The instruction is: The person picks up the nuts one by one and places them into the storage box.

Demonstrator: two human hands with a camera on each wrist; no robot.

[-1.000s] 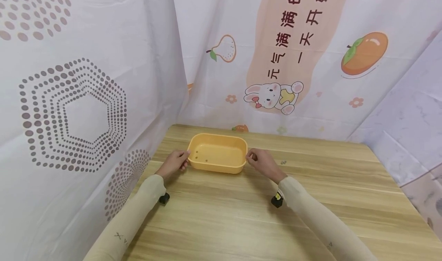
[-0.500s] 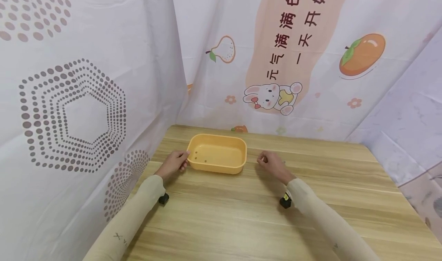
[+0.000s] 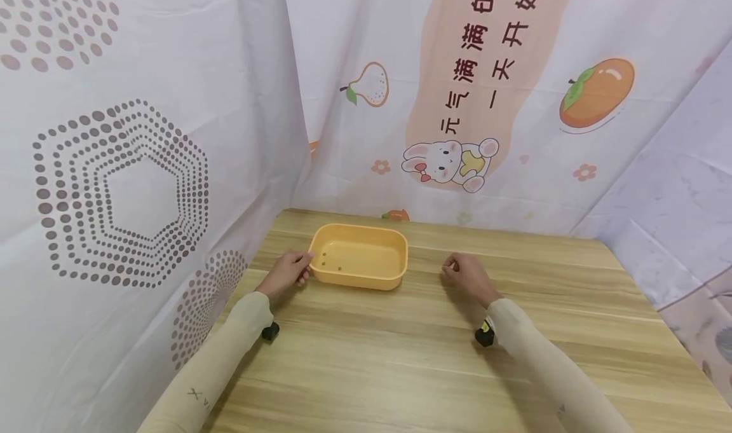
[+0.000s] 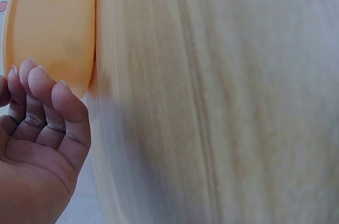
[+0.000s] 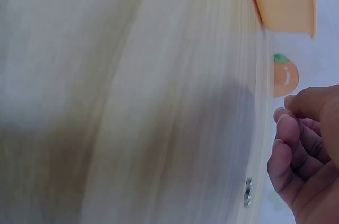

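Note:
A yellow rectangular plastic basin stands on the wooden table, with a few small dark metal pieces at the left of its floor. My left hand holds the basin's left end, thumb at the rim and fingers bent beneath it. To the right of the basin and apart from it, my right hand is over the table, its fingers loosely bent with nothing visible between them. Two small shiny metal pieces, ring-like or nut-like, lie on the table below the right hand in the right wrist view; the hand hides them in the head view.
The wood-grain table runs back to a printed white curtain. Another curtain hangs close along the left side. Each wrist carries a small black camera, such as the right one.
My right hand has left the basin's right end and moved rightward over the table, covering the two small metal pieces. The left hand has kept its place at the basin.

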